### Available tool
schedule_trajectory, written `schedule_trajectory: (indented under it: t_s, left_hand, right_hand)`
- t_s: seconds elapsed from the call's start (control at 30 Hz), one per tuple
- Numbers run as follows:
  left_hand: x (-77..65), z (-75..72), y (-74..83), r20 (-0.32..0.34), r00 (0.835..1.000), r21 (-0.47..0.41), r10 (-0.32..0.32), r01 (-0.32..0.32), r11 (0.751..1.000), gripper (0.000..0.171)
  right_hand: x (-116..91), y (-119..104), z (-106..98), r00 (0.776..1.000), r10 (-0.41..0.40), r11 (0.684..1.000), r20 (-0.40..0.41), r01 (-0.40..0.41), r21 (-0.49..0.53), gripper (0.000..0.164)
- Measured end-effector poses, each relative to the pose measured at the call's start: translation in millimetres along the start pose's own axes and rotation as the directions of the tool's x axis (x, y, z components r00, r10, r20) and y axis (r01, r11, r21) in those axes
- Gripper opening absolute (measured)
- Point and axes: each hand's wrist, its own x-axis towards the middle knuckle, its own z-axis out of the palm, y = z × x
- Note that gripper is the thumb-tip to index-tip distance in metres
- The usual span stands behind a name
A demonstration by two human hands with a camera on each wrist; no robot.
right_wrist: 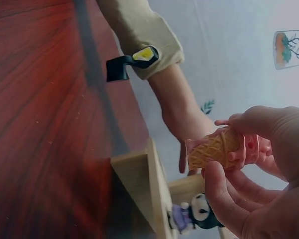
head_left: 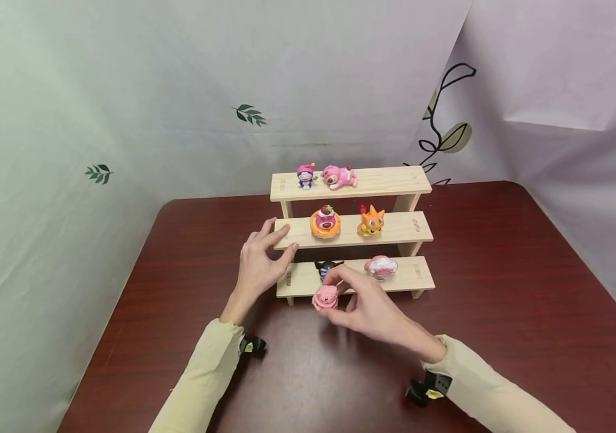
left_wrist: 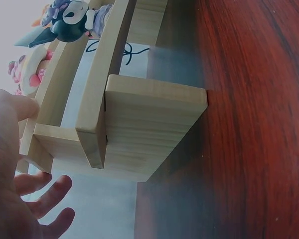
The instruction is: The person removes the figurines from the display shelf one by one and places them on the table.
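Presently, right hand (head_left: 370, 304): pinches cone (right_wrist: 219, 149) between thumb and fingers.
Left hand (head_left: 259, 261): fingers loose, touching stand (head_left: 391, 180) at middle tier's left end.
Cone: near bottom tier's front; long axis roughly upright, wafer end down, pink top up.
Stand: three tiers, six figures (head_left: 325, 224).

I am working in a sheeted-off corner, whether home or studio I cannot tell: pale leaf-printed sheets (head_left: 178, 78) are hanging behind the tiered wooden shelf (head_left: 401, 227), and a reddish-brown tabletop (head_left: 508, 288) is spreading beneath it.
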Motion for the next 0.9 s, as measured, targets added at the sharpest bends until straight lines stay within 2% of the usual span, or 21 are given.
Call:
schedule_trajectory:
  t_s: [0.6, 0.77, 0.9]
  left_hand:
    - [-3.2, 1.3, -2.3, -0.014, 1.0, -0.004, 0.013, -0.013, 1.0, 0.043]
    - [-0.5, 0.8, -2.1, -0.018, 1.0, -0.005, 0.016, -0.016, 1.0, 0.042]
    - [0.7, 0.8, -1.6, -0.016, 1.0, -0.005, 0.016, -0.016, 1.0, 0.044]
  right_hand:
    - [-9, 15, 35, 0.997, -0.006, 0.999, 0.083, 0.003, 0.034, 0.034]
    - [-9, 18, 44, 0.997, -0.007, 0.999, 0.081, 0.003, 0.04, 0.036]
    - [-10, 20, 51, 0.997, -0.008, 1.0, 0.074, 0.008, 0.005, 0.038]
